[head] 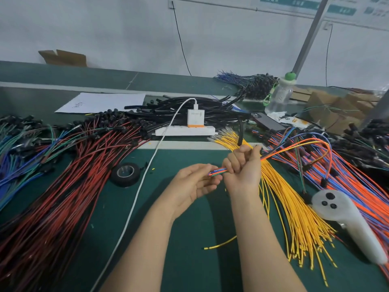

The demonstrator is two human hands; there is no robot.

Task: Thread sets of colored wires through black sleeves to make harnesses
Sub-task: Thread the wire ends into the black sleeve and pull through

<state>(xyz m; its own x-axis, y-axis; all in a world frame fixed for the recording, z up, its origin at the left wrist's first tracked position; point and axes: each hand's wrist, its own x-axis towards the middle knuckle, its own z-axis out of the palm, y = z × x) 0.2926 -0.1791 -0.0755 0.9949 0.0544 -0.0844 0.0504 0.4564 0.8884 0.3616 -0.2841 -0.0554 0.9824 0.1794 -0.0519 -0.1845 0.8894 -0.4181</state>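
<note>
Over the green mat, my right hand (244, 165) grips a small set of colored wires (294, 147) (orange, blue, green) that arcs up and off to the right. A black sleeve (241, 133) sticks up from the same fist. My left hand (195, 182) pinches the short free ends of that set (216, 172) just left of the right fist. A pile of black sleeves (181, 108) lies at the back centre. Loose yellow wires (294, 211) fan out under my right forearm.
Red wires (69, 186) cover the left, blue and green ones (12, 157) the far left. Orange and blue wires (362, 186) lie right, under a white controller (347, 220). A tape roll (125, 173), power strip (185, 130), white cable (134, 199), bottle (281, 94) and phone (268, 122) stand around.
</note>
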